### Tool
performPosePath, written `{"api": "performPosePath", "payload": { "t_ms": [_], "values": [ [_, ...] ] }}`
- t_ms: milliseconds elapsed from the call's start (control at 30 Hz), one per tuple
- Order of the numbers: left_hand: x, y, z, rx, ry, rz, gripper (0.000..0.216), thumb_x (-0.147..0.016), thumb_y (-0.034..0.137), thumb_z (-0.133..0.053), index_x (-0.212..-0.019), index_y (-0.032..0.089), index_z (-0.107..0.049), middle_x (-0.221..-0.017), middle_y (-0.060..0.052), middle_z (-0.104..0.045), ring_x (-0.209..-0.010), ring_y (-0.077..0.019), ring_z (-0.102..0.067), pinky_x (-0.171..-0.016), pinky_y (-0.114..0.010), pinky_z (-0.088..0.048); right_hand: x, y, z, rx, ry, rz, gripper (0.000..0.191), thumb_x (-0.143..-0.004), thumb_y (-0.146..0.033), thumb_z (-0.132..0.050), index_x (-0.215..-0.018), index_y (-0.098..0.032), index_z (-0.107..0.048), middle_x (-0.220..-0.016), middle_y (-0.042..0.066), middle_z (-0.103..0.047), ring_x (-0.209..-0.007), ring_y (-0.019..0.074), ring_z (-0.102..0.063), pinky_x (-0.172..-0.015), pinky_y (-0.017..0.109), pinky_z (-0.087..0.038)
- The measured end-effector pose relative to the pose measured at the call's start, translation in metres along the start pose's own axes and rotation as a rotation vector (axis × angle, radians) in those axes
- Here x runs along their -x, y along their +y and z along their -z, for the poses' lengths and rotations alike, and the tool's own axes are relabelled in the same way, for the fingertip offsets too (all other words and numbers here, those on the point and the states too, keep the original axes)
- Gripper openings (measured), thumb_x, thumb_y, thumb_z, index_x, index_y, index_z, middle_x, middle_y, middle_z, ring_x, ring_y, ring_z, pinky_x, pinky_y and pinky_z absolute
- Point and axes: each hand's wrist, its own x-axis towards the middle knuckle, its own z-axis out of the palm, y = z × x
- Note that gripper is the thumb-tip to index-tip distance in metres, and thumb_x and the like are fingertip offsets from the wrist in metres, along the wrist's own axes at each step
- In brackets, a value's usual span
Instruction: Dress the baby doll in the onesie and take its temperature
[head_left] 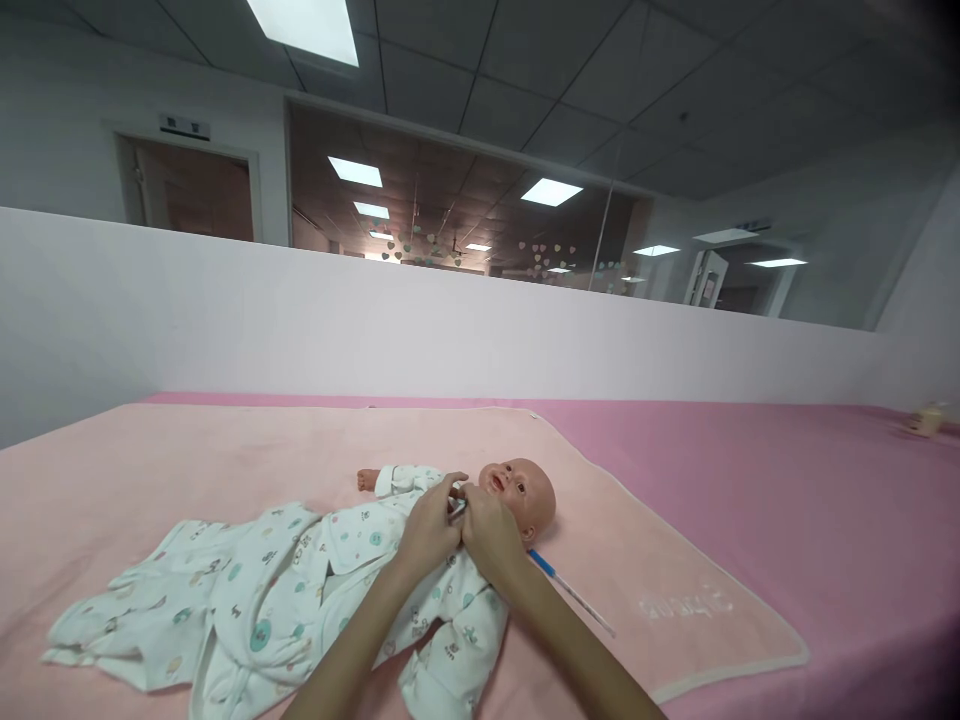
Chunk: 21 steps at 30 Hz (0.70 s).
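Observation:
A baby doll (534,492) lies on its back on a peach blanket (637,560), its head towards the right. It wears a white baby outfit (277,570) printed with small coloured figures. My left hand (431,525) and my right hand (489,525) meet at the doll's neck, just below the chin. Both have their fingers bent and pinched together on the collar of the outfit. A bit of white cloth shows between the fingertips; the exact grip is partly hidden. Beside the doll's head, past my right wrist, lies a thin stick with a blue end (541,563).
A pink surface (750,480) extends under the blanket to the right. Behind it rises a low white wall (450,340), with windows above. A small yellowish object (928,420), blurred, stands at the far right edge.

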Motion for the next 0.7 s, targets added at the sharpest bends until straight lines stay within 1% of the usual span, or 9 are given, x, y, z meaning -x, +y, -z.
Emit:
{"api": "performPosePath", "payload": {
  "t_ms": [67,133,200,267,367,467,533,700],
  "values": [
    [-0.001,-0.003,0.0,0.031,0.021,0.008,0.049,-0.066,0.01,-0.044,-0.114,0.022,-0.041,-0.087,0.0,-0.057,-0.069,-0.0116,-0.05,-0.065,-0.024,-0.038,-0.006,0.005,-0.012,-0.009,0.044,0.062,0.029,-0.07,-0.004,-0.035,-0.085,-0.015,-0.057,-0.074,0.006,-0.062,-0.062,0.0153,-0.055,-0.053,0.024,-0.036],
    [-0.001,-0.005,-0.001,0.045,0.029,0.014,0.051,-0.066,0.01,-0.043,-0.115,0.022,-0.039,-0.085,0.0,-0.057,-0.065,-0.0111,-0.049,-0.063,-0.023,-0.038,-0.004,0.011,-0.02,-0.084,0.104,0.142,0.03,-0.068,-0.004,-0.035,-0.085,-0.015,-0.056,-0.073,0.005,-0.061,-0.062,0.0151,-0.054,-0.055,0.024,-0.037],
    [-0.001,-0.005,-0.001,0.043,0.025,0.005,0.052,-0.064,0.008,-0.043,-0.114,0.022,-0.04,-0.085,0.001,-0.057,-0.065,-0.0109,-0.049,-0.063,-0.023,-0.038,0.0,0.016,-0.023,-0.196,0.166,0.19,0.033,-0.065,-0.004,-0.035,-0.088,-0.015,-0.056,-0.076,0.005,-0.06,-0.066,0.0146,-0.054,-0.059,0.024,-0.039],
    [0.0,-0.003,-0.001,0.041,0.019,-0.012,0.052,-0.064,0.008,-0.043,-0.114,0.023,-0.041,-0.086,0.001,-0.057,-0.067,-0.0112,-0.049,-0.064,-0.023,-0.039,0.005,0.018,-0.023,-0.285,0.2,0.214,0.037,-0.064,-0.004,-0.035,-0.093,-0.016,-0.055,-0.08,0.005,-0.059,-0.071,0.0146,-0.054,-0.063,0.024,-0.04],
    [0.001,0.002,0.001,0.036,0.012,-0.033,0.054,-0.063,0.007,-0.042,-0.115,0.023,-0.041,-0.089,0.0,-0.057,-0.075,-0.0125,-0.051,-0.068,-0.024,-0.039,0.01,0.015,-0.017,-0.32,0.16,0.226,0.042,-0.064,-0.004,-0.036,-0.099,-0.018,-0.054,-0.085,0.004,-0.058,-0.075,0.0151,-0.053,-0.064,0.025,-0.04],
    [0.002,0.005,0.003,0.01,0.012,-0.006,0.057,-0.062,0.008,-0.042,-0.118,0.021,-0.04,-0.09,-0.002,-0.058,-0.078,-0.0141,-0.052,-0.072,-0.026,-0.04,0.01,0.012,-0.011,-0.301,0.095,0.202,0.045,-0.066,-0.005,-0.037,-0.105,-0.021,-0.052,-0.088,0.003,-0.057,-0.076,0.0153,-0.052,-0.064,0.026,-0.04],
    [0.002,0.006,0.003,-0.009,0.009,0.026,0.056,-0.063,0.009,-0.043,-0.118,0.02,-0.041,-0.091,-0.003,-0.059,-0.079,-0.0151,-0.053,-0.073,-0.027,-0.041,0.01,0.012,-0.01,-0.321,0.109,0.196,0.045,-0.068,-0.005,-0.037,-0.108,-0.021,-0.051,-0.09,0.003,-0.057,-0.077,0.015,-0.053,-0.066,0.026,-0.042],
    [0.002,0.009,0.004,0.0,-0.003,0.039,0.048,-0.067,0.016,-0.045,-0.114,0.019,-0.045,-0.095,-0.003,-0.06,-0.085,-0.0166,-0.054,-0.078,-0.028,-0.041,0.012,0.014,-0.018,-0.485,0.335,0.22,0.034,-0.077,-0.006,-0.034,-0.103,-0.019,-0.051,-0.091,0.005,-0.058,-0.084,0.0138,-0.054,-0.074,0.026,-0.045]
  ]
}}
